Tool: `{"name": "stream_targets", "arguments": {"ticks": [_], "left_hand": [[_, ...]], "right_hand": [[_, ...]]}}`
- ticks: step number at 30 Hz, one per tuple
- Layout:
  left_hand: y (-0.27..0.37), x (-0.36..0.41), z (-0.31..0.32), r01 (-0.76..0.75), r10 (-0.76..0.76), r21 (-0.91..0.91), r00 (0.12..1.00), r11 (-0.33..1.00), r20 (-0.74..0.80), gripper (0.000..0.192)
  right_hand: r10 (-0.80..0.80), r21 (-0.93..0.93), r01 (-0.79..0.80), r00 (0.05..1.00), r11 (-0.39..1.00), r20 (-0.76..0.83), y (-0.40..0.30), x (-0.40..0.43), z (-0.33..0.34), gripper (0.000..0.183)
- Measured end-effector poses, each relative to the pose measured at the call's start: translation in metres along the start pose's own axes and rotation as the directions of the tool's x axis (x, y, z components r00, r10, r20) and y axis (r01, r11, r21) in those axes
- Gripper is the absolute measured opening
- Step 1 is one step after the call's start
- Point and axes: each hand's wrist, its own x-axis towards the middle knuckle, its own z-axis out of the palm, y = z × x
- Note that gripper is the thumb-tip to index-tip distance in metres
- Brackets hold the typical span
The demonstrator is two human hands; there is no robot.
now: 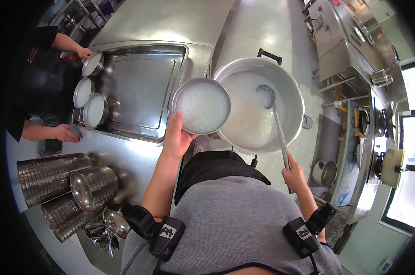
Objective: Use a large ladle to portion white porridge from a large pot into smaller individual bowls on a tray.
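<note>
My left hand (178, 135) grips the near rim of a stainless steel bowl (202, 106) filled with white, grainy rice porridge. The bowl is held beside the left rim of a large metal pot (295, 103), overlapping it in view. More porridge (241, 110) fills the lower part of that pot. In my right hand (295, 173) is the long handle of a metal ladle (279, 129). The ladle's head lies in the porridge towards the pot's right side, partly sunk.
A steel tray (142, 92) on the steel table (131, 161) has several filled bowls (94, 110) at its left end. Another person's hand (84, 52) touches one bowl. Stacked bowls (56, 175) and spoons (106, 237) lie at lower left. A stove counter (369, 192) runs along the right.
</note>
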Motion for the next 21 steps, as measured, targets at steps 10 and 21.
{"name": "stream_targets", "arguments": {"ticks": [10, 21], "left_hand": [[-0.011, 0.004, -0.004, 0.026, -0.026, 0.000, 1.000, 1.000, -0.009, 0.055], [-0.034, 0.033, -0.008, 0.126, -0.126, -0.012, 0.992, 0.992, 0.001, 0.056]], "right_hand": [[0.080, 0.747, -0.373, 0.914, 0.550, 0.397, -0.010, -0.023, -0.028, 0.051], [0.031, 0.849, -0.253, 0.962, 0.464, 0.270, -0.057, -0.104, -0.087, 0.061]]}}
